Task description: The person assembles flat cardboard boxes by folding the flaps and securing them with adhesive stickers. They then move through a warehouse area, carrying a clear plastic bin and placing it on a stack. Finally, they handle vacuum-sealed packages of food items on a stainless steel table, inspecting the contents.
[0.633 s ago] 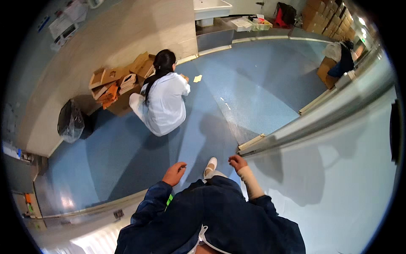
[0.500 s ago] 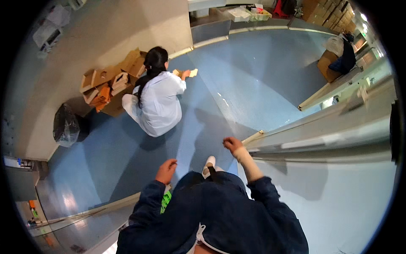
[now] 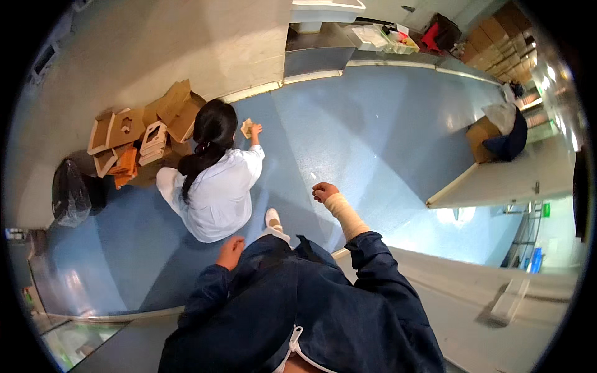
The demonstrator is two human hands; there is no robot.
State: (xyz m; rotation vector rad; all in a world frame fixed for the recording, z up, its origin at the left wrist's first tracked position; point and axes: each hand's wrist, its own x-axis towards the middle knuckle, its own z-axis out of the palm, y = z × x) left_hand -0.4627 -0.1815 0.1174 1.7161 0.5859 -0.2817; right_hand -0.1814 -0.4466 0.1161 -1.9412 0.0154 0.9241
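My left hand (image 3: 231,252) hangs low by my dark blue jacket, its fingers curled together, with nothing seen in it. Farther forward and to the right, my right hand (image 3: 323,192) hovers above the blue floor (image 3: 348,124), its fingers loosely folded and no object showing in them. A beige bandage-like wrap (image 3: 346,216) covers the right wrist and forearm. Neither hand touches anything. Nearest my left hand is a crouching person (image 3: 217,199) in a white coat, who holds out a small pale yellow piece (image 3: 247,128) low over the floor.
Broken-down cardboard boxes (image 3: 177,115) lean on the wall at left, beside a black bag-lined bin (image 3: 74,193). A door panel (image 3: 497,183) and doorway stand at right. Beyond is a brown carton (image 3: 481,138) with dark cloth. White tubs (image 3: 370,38) sit at the back.
My view has moved forward and turned right; the crouching person is now closer, and the doorway at right has come into sight. The person's hand with the pale piece has drawn in. My hands remain empty.
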